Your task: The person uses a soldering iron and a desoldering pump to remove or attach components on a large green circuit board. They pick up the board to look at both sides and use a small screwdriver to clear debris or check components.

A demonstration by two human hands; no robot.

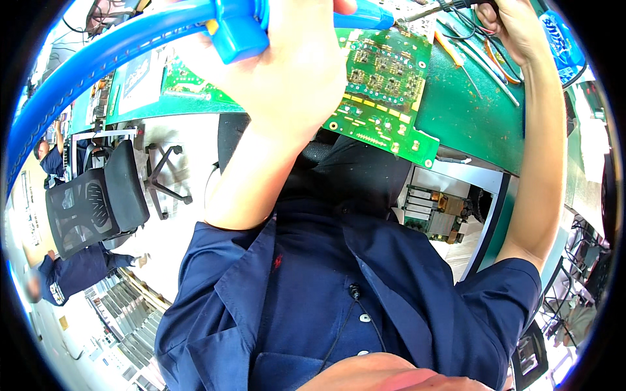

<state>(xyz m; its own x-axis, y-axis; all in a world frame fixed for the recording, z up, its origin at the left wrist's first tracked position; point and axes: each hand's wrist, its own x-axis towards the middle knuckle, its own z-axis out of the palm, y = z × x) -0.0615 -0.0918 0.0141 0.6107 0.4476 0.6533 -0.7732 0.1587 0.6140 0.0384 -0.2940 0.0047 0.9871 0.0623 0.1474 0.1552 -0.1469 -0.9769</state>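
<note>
At the top centre of the frame, I see the left hand (287,65) wrapped tight around a blue plastic tool (238,29), its blue hose (85,65) arcing away to the upper left. The tool sits directly above and just left of a green circuit board (385,98), which lies on the green workbench (469,111) with its long axis running from upper left to lower right. The left hand is the nearer one to the board. At the upper right, the right hand (515,26) closes its fingers on a slim dark-handled tool (450,8), metal tip aimed left toward the board's far edge. A second board assembly (437,212) sits in the open space below the bench; its contents are unclear.
</note>
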